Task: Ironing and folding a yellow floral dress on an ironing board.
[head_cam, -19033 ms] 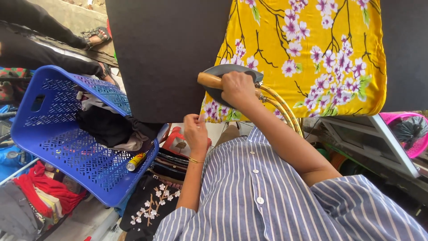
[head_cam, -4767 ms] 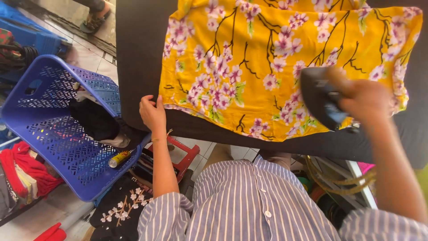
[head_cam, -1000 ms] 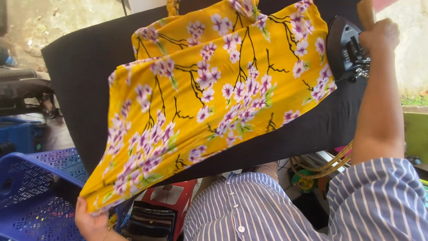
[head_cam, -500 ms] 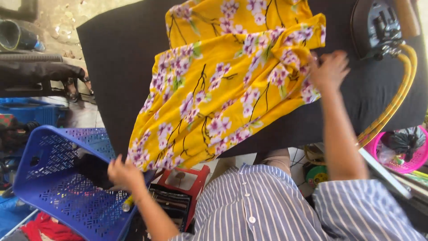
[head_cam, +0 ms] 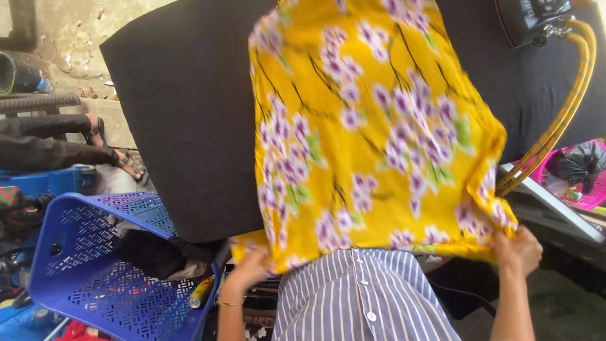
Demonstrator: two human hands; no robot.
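A yellow cloth with purple flowers lies over the dark ironing board and hangs toward me. My left hand grips its near left corner. My right hand grips its near right corner. A dark iron rests at the board's far right, with yellow hoses curving down from it. My striped shirt fills the bottom middle.
A blue plastic basket with dark clothes stands at lower left. Another person's legs in sandals stretch in from the left. A pink basket with a dark bag sits at the right.
My right hand has left the cloth's far edge and come down to its near right corner. My left hand moved right. The cloth has been pulled toward me.
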